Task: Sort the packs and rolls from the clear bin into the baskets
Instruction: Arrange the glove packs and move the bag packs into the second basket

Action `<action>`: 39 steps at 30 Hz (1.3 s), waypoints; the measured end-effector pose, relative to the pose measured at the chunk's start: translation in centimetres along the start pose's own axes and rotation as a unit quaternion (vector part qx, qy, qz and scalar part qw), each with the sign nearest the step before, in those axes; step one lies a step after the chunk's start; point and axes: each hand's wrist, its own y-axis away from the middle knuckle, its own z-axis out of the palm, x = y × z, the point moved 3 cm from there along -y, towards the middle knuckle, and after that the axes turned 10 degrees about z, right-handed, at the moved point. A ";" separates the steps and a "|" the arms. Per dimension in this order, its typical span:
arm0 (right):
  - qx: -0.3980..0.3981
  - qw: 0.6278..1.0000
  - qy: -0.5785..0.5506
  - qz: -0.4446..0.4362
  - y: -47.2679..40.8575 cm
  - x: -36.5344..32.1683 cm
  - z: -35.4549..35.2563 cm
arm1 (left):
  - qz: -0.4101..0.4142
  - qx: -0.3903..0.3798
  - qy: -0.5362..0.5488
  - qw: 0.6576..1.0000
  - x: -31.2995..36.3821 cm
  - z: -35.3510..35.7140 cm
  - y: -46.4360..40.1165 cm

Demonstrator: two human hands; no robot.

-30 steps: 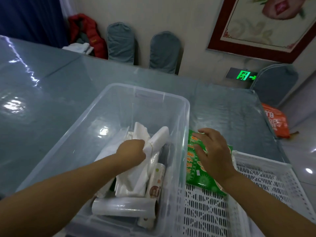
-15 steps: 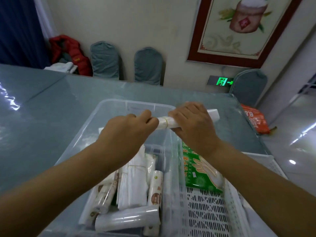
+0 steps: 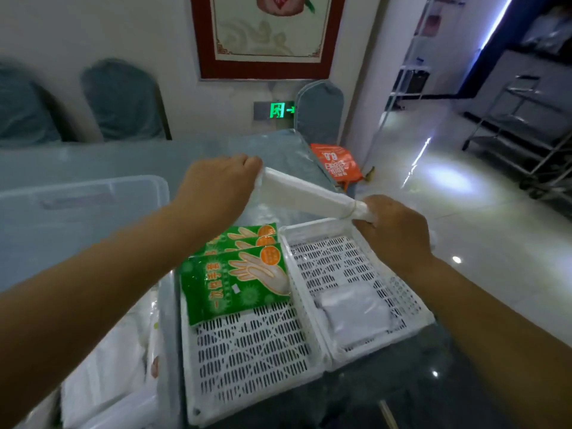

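Head view shows both hands holding one white roll of plastic bags point(image 3: 305, 195) in the air. The left hand point(image 3: 216, 184) has its fingers curled round the far-left end, and the right hand point(image 3: 394, 230) pinches the other end, where a thin rubber band goes round the roll. The roll hangs just above the far rim of the right white basket point(image 3: 411, 308), tilted down toward the right hand.

Below the right fingers, this basket already has a flat white pack point(image 3: 356, 311) on its bottom. Below the left fingers, the left white basket point(image 3: 253, 360) carries the green glove packs point(image 3: 235, 278), stacked at its far end. The clear bin point(image 3: 80, 212) stands to the left of both hands on the glossy surface point(image 3: 402, 404), with more white rolls, blurred, in its near part.

I judge that the step is to put the roll in the right basket, with the white goods. To do it well, bring both ends down level, lay it beside the flat pack, and let go only when it rests on the bottom, so it does not roll over the low rim.
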 end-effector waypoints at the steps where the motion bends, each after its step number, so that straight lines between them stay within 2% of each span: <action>1: -0.019 0.999 -0.005 0.044 0.1 2.6 0.4 | -0.025 -0.012 0.028 0.999 1.2 1.1 -1.4; 4: -0.070 0.987 -0.019 0.143 0.5 9.2 2.0 | -0.012 -0.113 0.076 0.991 6.2 5.7 -4.9; 8: -0.129 0.962 -0.090 0.224 0.9 14.4 4.5 | 0.069 -0.306 0.116 0.943 14.0 13.7 -6.8; 13: -0.179 0.939 -0.148 0.256 1.7 16.7 8.9 | 0.039 -0.403 0.196 0.893 20.0 22.6 -4.6; 16: -0.196 0.924 -0.179 0.276 2.3 16.8 11.4 | -0.043 -0.378 0.264 0.887 21.4 25.0 -2.6; 19: -0.225 0.915 -0.171 0.287 3.1 16.8 13.5 | -0.118 -0.316 0.273 0.901 22.1 26.1 -1.2; 22: -0.242 0.911 -0.165 0.292 4.2 17.0 14.9 | -0.127 -0.297 0.233 0.917 22.5 26.8 -0.8; 26: -0.240 0.928 -0.121 0.259 5.9 16.9 15.9 | -0.155 -0.291 0.213 0.920 22.8 26.8 -1.2; 31: -0.240 0.953 -0.020 0.183 6.5 16.6 16.6 | -0.113 -0.321 0.187 0.922 23.1 26.8 -1.2; 33: -0.239 0.954 -0.004 0.181 6.3 16.6 16.7 | -0.113 -0.318 0.203 0.919 23.3 26.8 -1.3; 36: -0.222 0.958 0.005 0.184 6.2 16.9 16.6 | -0.162 -0.307 0.280 0.895 23.2 26.5 -1.2; 39: -0.223 0.958 0.037 0.175 6.1 17.0 16.5 | -0.174 -0.309 0.311 0.882 22.4 26.2 -1.3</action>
